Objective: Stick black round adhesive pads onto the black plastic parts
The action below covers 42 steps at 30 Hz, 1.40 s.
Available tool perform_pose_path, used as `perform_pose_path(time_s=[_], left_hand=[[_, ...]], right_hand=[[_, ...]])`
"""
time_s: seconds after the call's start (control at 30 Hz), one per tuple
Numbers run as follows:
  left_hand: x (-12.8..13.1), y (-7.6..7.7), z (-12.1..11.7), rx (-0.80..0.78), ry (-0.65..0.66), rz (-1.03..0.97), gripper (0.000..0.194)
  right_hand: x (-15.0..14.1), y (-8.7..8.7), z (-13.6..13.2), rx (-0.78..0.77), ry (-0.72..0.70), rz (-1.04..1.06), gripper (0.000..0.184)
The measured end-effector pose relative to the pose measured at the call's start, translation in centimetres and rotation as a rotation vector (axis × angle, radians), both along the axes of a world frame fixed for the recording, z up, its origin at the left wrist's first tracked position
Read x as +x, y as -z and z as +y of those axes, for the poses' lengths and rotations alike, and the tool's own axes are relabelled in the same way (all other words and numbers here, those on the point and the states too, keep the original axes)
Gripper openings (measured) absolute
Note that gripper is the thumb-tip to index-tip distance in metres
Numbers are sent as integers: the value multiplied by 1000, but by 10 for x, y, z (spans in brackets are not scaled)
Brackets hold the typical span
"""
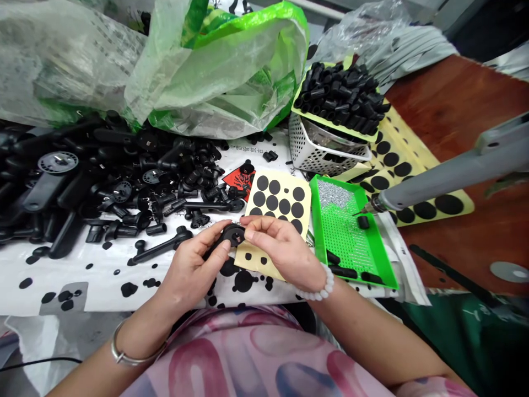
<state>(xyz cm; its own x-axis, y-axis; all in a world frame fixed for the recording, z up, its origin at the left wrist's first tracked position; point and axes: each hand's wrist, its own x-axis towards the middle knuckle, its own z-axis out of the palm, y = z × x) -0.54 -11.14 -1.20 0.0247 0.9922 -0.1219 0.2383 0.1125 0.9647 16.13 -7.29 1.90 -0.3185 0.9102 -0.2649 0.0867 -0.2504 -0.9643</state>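
Observation:
Above the near edge of the table, my left hand (pixel 196 264) is closed around a black round plastic part (pixel 233 236), its thumb on the rim. My right hand (pixel 285 251) pinches the opposite side of the same part; whether a small piece is also between those fingertips, I cannot tell. Just behind and under my right hand lies a cream sheet of round black stickers (pixel 284 190), some spots on it bare. A black crank handle (pixel 163 245) rests on the table left of my hands.
Black plastic handles (pixel 61 182) are heaped at the left, below a green and white plastic bag (pixel 223 82). A green tray (pixel 345 237) holds small metal pieces, under a grey screwdriver-like tool (pixel 433 176). Black tubes (pixel 339 99) fill a container atop a white basket (pixel 316 149).

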Motion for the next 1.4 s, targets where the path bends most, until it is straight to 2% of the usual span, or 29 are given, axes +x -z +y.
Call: perform_pose_path(time_s=[0.37, 0.57, 0.7, 0.8, 0.87, 0.93, 1.0, 1.13, 1.33, 1.4], left_hand=[[3, 5, -4, 46, -10, 56, 47], [4, 5, -6, 77, -11, 109, 46], [5, 8, -8, 104, -30, 121, 44], [5, 10, -9, 141, -51, 128, 44], [6, 11, -9, 163, -60, 128, 44], [6, 11, -9, 159, -67, 100, 43], [6, 8, -9, 140, -59, 57, 43], [7, 2, -9, 109, -59, -39, 43], [3, 1, -4, -90, -105, -256, 37], [2, 3, -3, -129, -114, -326, 35]], right_hand=[[-1, 11, -6, 80, 86, -90, 13], [-3, 18, -10, 274, 129, -223, 11], [-6, 16, -13, 391, 141, -306, 10], [-7, 14, -16, 539, 143, -416, 8], [-6, 14, -17, 597, 163, -477, 2], [-6, 14, -17, 560, 177, -443, 10], [-6, 14, -15, 442, 147, -299, 18], [-7, 12, -9, 220, 59, -16, 21], [-1, 6, -5, 46, -74, 136, 14], [-1, 7, -7, 46, -78, 158, 14]])
